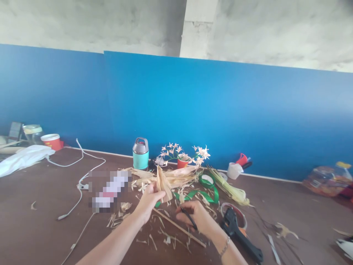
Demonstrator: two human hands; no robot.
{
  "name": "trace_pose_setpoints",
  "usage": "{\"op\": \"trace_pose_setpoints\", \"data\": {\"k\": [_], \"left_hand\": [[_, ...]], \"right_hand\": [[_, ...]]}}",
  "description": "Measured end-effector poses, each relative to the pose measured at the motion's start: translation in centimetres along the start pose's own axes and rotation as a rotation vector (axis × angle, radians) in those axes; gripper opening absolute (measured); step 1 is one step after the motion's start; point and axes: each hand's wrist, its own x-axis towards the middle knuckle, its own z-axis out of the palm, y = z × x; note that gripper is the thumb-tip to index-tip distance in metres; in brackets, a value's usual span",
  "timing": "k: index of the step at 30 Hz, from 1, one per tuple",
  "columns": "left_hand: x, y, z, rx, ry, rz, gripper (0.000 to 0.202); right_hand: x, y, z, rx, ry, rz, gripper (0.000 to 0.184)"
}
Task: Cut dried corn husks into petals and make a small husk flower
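Note:
My left hand (150, 198) pinches an upright piece of dried corn husk (163, 184), pale tan and folded to a point at the top. To its right, my right hand (197, 219) is closed around a pair of black-handled scissors (189, 218); their blades are hard to make out and lie apart from the husk. Under and between both hands, husk scraps (168, 240) and a thin stick (180, 228) lie on the brown table. Behind them is a pile of longer dried husks (179, 176).
A black glue gun (239, 235) leans over a tape roll (234, 213) at right. Green ribbon (213, 195) and a pale stalk bundle (228, 187) lie behind. Husk flowers stand in a red cup (182, 162) beside a turquoise flask (140, 156). White cables (79, 184) cross the left side.

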Motion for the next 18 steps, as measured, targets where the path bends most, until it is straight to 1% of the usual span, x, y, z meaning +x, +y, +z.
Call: {"op": "trace_pose_setpoints", "data": {"k": [3,5,7,10,18], "left_hand": [[-0.10,0.10,0.07,-0.053,-0.039,0.012,0.036],[-0.14,0.15,0.08,-0.103,-0.081,-0.009,0.039],[-0.14,0.14,0.08,-0.140,-0.100,-0.032,0.043],[-0.12,0.09,0.10,-0.155,-0.076,-0.036,0.044],[-0.35,0.24,0.33,-0.162,-0.053,-0.006,0.034]], "right_hand": [[-0.09,-0.13,0.00,0.035,0.008,-0.015,0.035],[-0.07,-0.06,0.03,0.056,0.018,-0.018,0.035],[0.01,0.12,0.09,0.079,0.019,-0.010,0.035],[0.09,0.26,0.18,0.108,0.002,-0.002,0.034],[-0.20,-0.34,0.22,0.146,-0.033,0.005,0.035]]}}
